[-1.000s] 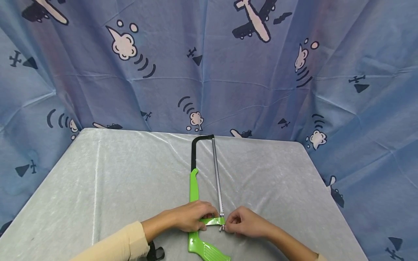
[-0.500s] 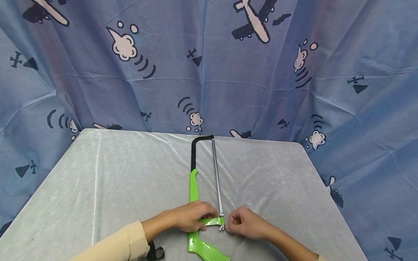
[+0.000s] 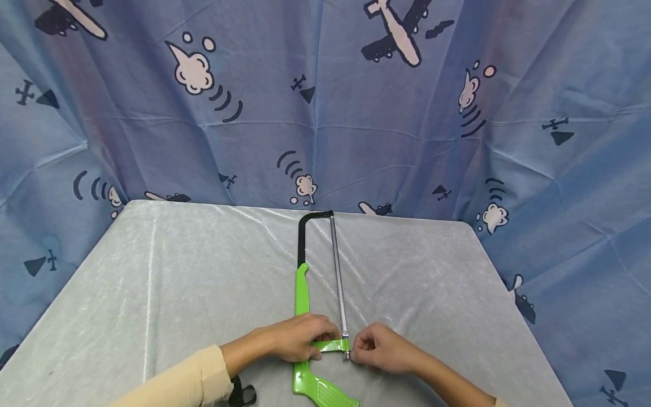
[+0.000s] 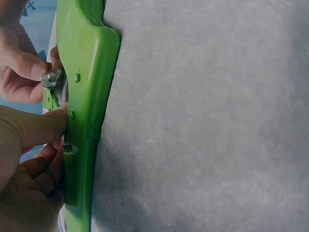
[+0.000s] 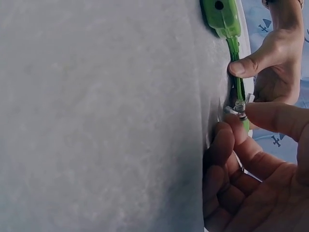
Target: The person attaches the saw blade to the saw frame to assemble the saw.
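Observation:
A hacksaw with a green handle [image 3: 302, 288], black front frame and thin grey blade [image 3: 338, 271] lies on the table, its far end pointing away from me. My left hand [image 3: 300, 337] grips its green frame near the short crossbar [image 3: 331, 345], thumb on the near side and fingers beyond. A small metal wing nut [image 3: 346, 355] sits on the bolt at the blade's near end. My right hand [image 3: 383, 347] pinches at this wing nut with thumb and forefinger, its other fingers curled. In the right wrist view, the wing nut [image 5: 241, 110] shows between those fingertips.
A pale grey cloth [image 3: 218, 271] covers the table. Behind it hangs a blue curtain [image 3: 264, 102] printed with planes and clouds. A black object [image 3: 243, 395] shows beside the left sleeve [image 3: 188, 379] at the bottom edge.
The wing nut has turned on its bolt. My right fingertips drew slightly off it and came back. The hacksaw and left hand stayed in place.

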{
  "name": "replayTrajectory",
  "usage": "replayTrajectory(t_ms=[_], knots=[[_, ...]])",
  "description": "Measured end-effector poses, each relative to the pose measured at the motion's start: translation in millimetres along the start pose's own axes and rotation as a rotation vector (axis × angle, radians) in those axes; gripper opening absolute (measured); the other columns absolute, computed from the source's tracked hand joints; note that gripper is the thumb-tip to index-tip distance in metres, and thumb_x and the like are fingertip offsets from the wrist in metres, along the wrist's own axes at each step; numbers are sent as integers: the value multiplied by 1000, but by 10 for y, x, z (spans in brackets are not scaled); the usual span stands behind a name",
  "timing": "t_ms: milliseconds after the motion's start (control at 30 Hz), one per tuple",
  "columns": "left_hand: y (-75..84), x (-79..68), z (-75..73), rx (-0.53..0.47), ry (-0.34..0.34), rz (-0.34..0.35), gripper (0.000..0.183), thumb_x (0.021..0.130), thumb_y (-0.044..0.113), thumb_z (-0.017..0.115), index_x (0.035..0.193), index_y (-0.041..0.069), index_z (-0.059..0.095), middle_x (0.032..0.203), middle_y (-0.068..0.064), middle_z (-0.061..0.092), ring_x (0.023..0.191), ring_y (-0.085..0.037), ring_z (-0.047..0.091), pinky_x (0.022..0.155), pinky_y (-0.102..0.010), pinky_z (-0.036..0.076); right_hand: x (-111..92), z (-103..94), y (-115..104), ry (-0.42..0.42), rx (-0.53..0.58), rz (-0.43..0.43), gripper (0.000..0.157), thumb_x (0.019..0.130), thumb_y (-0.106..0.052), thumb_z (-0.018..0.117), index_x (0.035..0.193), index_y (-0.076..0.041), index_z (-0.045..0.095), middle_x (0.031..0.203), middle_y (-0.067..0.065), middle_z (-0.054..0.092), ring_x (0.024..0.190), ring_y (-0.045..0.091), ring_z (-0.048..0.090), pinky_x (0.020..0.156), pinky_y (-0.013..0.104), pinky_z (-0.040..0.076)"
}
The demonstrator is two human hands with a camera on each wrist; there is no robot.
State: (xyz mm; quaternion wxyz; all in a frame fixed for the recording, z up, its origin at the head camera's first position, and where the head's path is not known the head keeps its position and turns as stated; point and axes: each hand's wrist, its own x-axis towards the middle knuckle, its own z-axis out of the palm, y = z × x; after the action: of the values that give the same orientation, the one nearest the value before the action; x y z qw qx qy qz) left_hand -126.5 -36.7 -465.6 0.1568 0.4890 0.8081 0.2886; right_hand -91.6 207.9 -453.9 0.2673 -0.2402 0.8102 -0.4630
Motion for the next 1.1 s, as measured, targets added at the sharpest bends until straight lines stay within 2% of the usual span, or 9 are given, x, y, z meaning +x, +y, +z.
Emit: replayTrajectory(t_ms=[233, 433, 633, 1100], knots=[[6, -1, -11, -11, -8, -1, 37, 79, 1, 77, 114, 12, 68, 91, 8, 58, 83, -1, 53, 75, -13, 42, 11, 32, -62, 19, -28, 24, 17, 83, -15, 73, 72, -3, 71, 58, -13, 54, 51, -2, 42, 47, 16, 33], [14, -7, -19, -23, -9, -3, 37, 79, 1, 77, 113, 12, 68, 91, 8, 59, 83, -1, 53, 76, -12, 43, 45, 66, -78, 48, -94, 21, 32, 83, -24, 76, 61, -5, 64, 52, -17, 47, 47, -5, 35, 45, 16, 28], [15, -9, -14, -26, -3, 8, 37, 79, 0, 76, 112, 11, 68, 91, 8, 59, 83, -1, 53, 76, -12, 42, 81, 99, -75, 81, -128, 29, 42, 85, -25, 75, 54, -7, 54, 48, -17, 37, 44, -5, 27, 43, 18, 22], [18, -8, -26, -38, -6, 9, 36, 79, 0, 76, 112, 12, 68, 91, 8, 58, 83, -1, 52, 75, -13, 42, 90, 93, -74, 76, -110, 34, 42, 85, -24, 74, 54, -12, 49, 49, -17, 36, 44, -5, 27, 43, 19, 22]])
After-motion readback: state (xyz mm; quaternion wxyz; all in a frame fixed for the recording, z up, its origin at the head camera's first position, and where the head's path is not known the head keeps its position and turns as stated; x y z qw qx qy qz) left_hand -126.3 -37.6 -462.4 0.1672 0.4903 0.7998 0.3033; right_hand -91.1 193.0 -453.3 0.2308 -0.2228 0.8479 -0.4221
